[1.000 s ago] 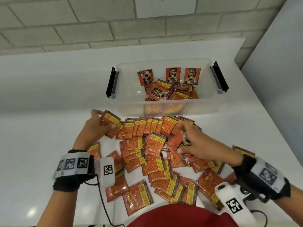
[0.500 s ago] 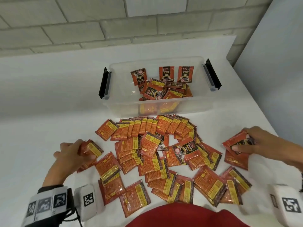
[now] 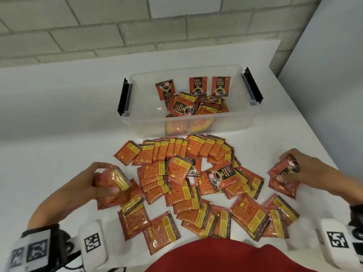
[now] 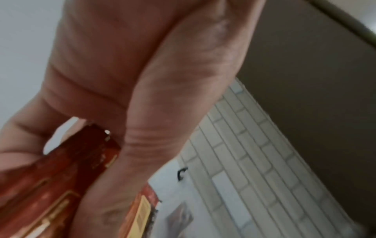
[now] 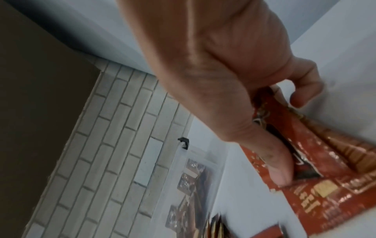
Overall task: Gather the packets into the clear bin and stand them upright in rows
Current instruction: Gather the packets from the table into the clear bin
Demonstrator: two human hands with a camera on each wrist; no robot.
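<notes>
The packets (image 3: 188, 185) are mostly still out of the bin: a wide red-and-yellow spread of them covers the middle and lower part of the head view, many overlapping, one fanned row lying just in front of the bin's near wall. The clear bin (image 3: 137, 122) sits in the upper middle of the frame with black latches at both ends. Only a small share of the packets is inside it; three (image 3: 198, 85) lean upright against the far wall, while the others lie in a loose heap on the bin floor, so no proper row stands yet. At lower left, the left hand (image 3: 92, 185) has its fingers curled round a small bunch of packets (image 3: 115, 178) lifted just off the spread. At the right edge, the right hand (image 3: 306, 173) pinches another few packets (image 3: 284, 169) between thumb and fingers, above one more that lies flat; the right wrist view shows the same closed grip. Judging from this, the task is in its early part: nearly all the gathering and all the neat standing remain. The white surface (image 3: 59, 150) carries everything, with a block wall (image 3: 117, 28) behind.
</notes>
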